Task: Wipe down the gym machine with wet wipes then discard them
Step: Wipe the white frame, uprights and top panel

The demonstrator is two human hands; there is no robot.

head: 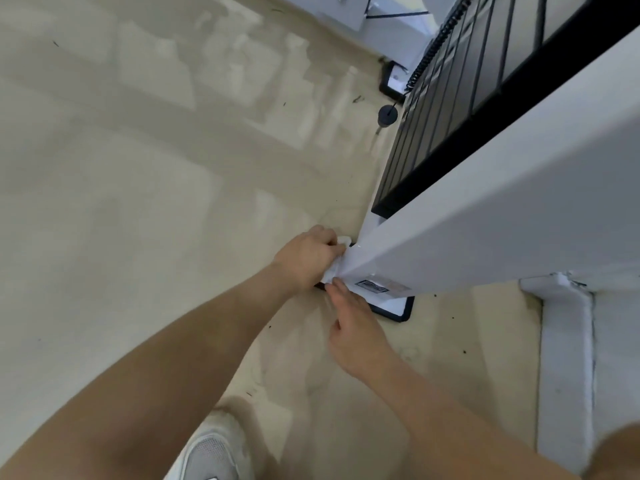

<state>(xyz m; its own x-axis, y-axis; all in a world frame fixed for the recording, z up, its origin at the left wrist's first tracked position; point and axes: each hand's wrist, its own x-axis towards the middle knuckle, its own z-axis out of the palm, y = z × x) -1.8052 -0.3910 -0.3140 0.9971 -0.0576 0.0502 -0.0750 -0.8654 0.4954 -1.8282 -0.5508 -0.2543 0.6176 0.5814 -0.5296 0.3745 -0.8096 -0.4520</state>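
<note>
Two hands meet at the foot of the gym machine's white upright post (485, 209), low down where it joins its black base plate (398, 311) on the floor. The left hand (308, 258) has its fingers curled around a bunched white wet wipe (337, 268) and presses it against the post's corner edge, probably so one pass can clean both faces. The right hand (356, 327) comes in from below with its fingers stretched out rather than curled. Its fingertips touch the wipe's lower end, apparently to steady or spread it, though whether they pinch it is not clear.

By count there is one wad of wipe, and I cannot tell whether it is a single sheet or several. There is one post and one small printed label (375, 286) just beside the right fingertips. One black weight stack (450, 109) of many plates stands behind the post, with one coiled cable (436, 39) above it. One white shoe (207, 455) stands on the beige floor (138, 168). No bin is in view, so discarding appears some way off.
</note>
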